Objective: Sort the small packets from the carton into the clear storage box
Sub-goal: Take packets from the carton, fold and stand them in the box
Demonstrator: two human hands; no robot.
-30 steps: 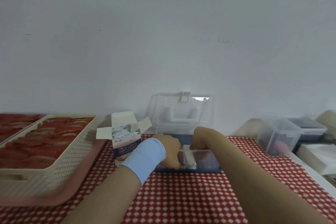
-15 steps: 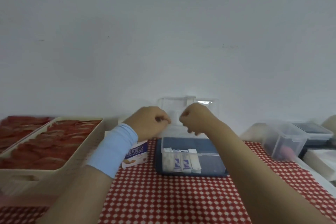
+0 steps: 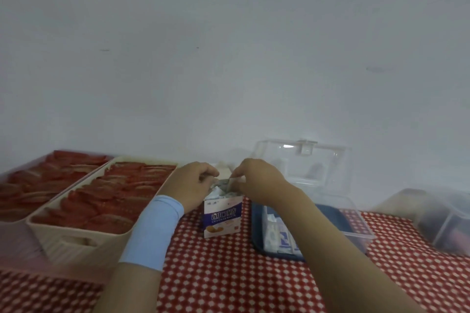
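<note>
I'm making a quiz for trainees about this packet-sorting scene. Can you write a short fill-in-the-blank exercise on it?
1. Both hands, left and right, meet above the open ____.
2. The carton stands between the cream basket and the clear ____.
3. The box has its lid ____.
4. The cloth is red with white ____.

Missing words: carton; box; open; dots

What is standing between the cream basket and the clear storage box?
The small carton stands there on the checked cloth, with both hands over its open top, in the head view.
</note>
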